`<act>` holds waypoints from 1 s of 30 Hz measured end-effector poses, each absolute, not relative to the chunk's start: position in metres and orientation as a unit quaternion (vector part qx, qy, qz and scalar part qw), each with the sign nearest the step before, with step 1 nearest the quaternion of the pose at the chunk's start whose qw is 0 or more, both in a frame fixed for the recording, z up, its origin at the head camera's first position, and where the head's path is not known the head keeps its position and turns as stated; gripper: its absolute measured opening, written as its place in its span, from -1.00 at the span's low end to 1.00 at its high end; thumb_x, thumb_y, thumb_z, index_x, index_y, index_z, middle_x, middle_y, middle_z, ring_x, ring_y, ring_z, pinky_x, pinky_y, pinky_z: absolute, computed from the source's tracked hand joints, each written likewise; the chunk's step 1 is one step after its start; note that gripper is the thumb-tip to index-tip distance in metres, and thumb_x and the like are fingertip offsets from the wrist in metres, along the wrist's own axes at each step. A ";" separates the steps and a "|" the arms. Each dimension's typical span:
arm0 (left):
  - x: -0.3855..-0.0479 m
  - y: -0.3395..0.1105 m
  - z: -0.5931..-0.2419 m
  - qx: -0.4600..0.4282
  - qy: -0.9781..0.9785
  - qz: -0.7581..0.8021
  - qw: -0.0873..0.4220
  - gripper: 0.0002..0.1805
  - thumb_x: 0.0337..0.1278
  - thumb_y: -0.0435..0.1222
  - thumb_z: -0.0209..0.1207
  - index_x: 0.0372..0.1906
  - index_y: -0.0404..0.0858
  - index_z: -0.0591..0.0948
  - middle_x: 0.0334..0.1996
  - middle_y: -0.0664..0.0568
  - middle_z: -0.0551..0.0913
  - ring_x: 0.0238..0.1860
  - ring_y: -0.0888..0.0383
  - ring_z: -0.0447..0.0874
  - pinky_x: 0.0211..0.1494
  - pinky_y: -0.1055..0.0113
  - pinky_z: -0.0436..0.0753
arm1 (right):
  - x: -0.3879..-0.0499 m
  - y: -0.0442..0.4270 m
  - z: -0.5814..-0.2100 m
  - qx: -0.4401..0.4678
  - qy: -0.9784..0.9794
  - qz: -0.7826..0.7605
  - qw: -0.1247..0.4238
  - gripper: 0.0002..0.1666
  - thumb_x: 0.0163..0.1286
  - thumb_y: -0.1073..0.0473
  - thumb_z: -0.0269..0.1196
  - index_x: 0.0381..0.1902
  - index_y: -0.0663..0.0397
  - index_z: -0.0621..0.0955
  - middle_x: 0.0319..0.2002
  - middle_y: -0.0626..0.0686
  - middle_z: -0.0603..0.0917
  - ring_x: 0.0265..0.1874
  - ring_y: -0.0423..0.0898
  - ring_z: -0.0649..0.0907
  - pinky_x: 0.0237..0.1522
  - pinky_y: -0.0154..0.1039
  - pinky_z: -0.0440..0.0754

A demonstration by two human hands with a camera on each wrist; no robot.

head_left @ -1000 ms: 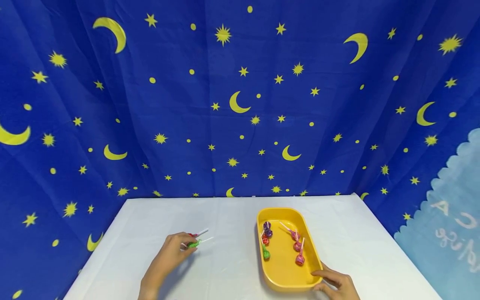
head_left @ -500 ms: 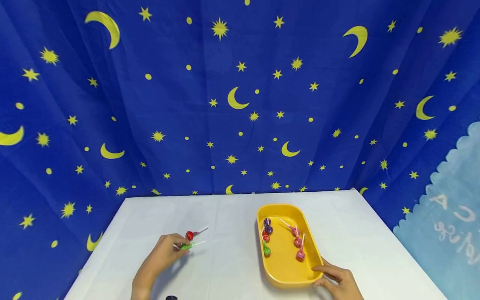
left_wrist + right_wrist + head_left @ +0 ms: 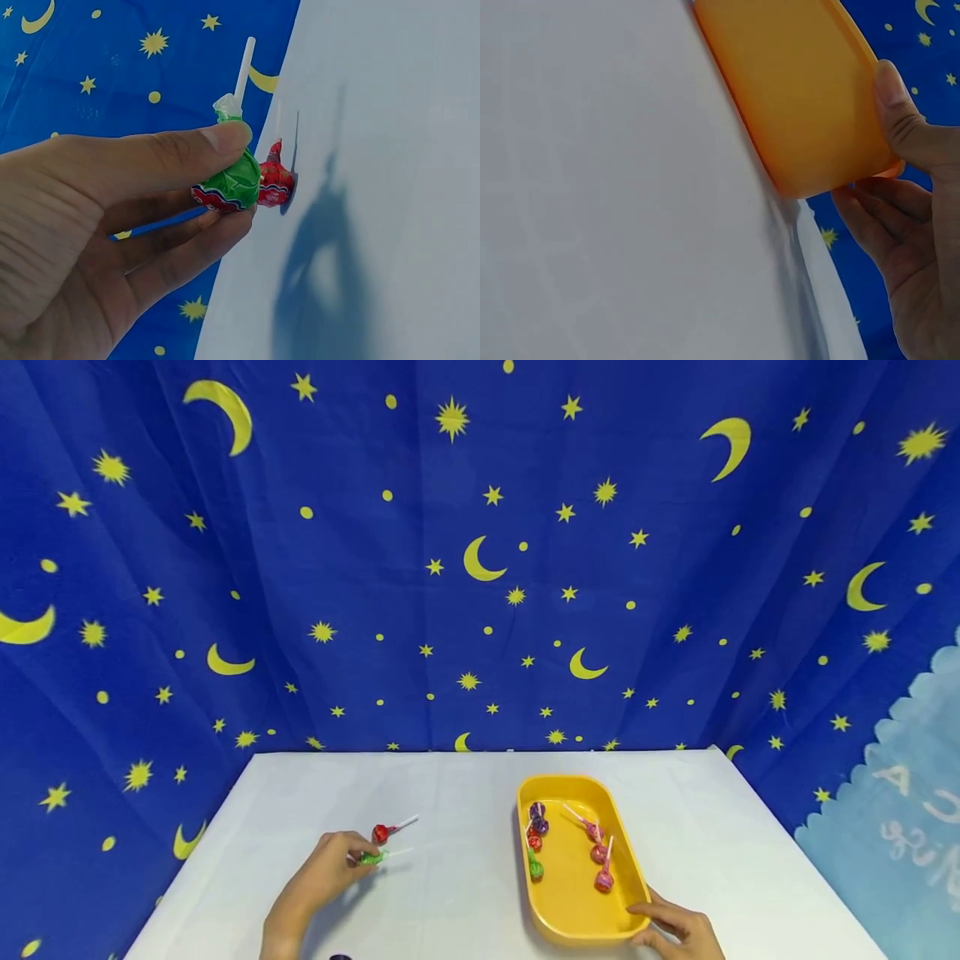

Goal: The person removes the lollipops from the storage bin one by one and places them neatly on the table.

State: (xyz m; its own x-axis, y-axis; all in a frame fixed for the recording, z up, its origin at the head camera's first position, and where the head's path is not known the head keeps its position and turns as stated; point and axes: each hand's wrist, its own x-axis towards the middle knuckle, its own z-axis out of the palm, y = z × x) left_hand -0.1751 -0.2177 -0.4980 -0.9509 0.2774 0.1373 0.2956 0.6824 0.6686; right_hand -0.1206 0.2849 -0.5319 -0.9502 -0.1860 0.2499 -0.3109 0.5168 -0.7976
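- The green lollipop point(image 3: 238, 184) is in my left hand point(image 3: 337, 864), held in a narrow pinch: thumb across its wrapped head, fingers behind, stick poking out beyond.
- I judge the step in hand to be handling this one, apparently raised off the table point(image 3: 450, 877).
- The next move, I'd say, calls for a steady pinch and a little care around the red lollipop point(image 3: 380, 834), just past my fingertips.
- Well to the right, my right hand point(image 3: 678, 931) grips the yellow tray point(image 3: 570, 910) at its near right corner.
- Inside, purple lollipops point(image 3: 541, 827), a second red lollipop point(image 3: 535, 843) and a second green lollipop point(image 3: 536, 870) lie left, pink lollipops point(image 3: 603, 882) right.
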 end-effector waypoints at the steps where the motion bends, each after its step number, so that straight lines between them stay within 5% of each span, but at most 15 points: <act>1: -0.175 -0.217 -0.498 -0.152 -0.918 -0.367 0.011 -0.85 -0.06 -0.46 0.38 -0.30 -0.28 0.77 -0.31 0.00 0.74 -0.38 0.27 0.62 -0.33 0.46 0.61 | -0.121 0.285 -0.531 0.141 -0.869 0.470 0.066 -0.72 0.12 0.32 0.42 -0.19 0.33 0.72 0.02 0.60 0.49 -0.05 -0.57 0.49 -0.21 -0.50 0.64; 13: -0.172 -0.216 -0.498 -0.084 -0.932 -0.352 -0.013 -0.86 -0.09 -0.44 0.40 -0.34 -0.23 0.76 -0.40 0.10 0.67 -0.40 0.21 0.47 -0.43 0.43 0.48 | -0.123 0.283 -0.535 0.164 -0.868 0.462 0.080 -0.71 0.09 0.31 0.43 -0.17 0.26 0.72 0.03 0.56 0.50 -0.02 -0.56 0.48 -0.21 -0.48 0.65; 30: -0.176 -0.207 -0.508 -0.110 -0.935 -0.338 -0.005 -0.78 -0.22 -0.52 0.42 -0.34 -0.27 0.76 -0.51 0.14 0.57 -0.48 0.28 0.39 -0.44 0.44 0.41 | -0.119 0.284 -0.537 0.174 -0.865 0.458 0.106 -0.71 0.05 0.36 0.44 -0.20 0.23 0.74 -0.02 0.58 0.51 -0.01 -0.56 0.48 -0.23 -0.48 0.65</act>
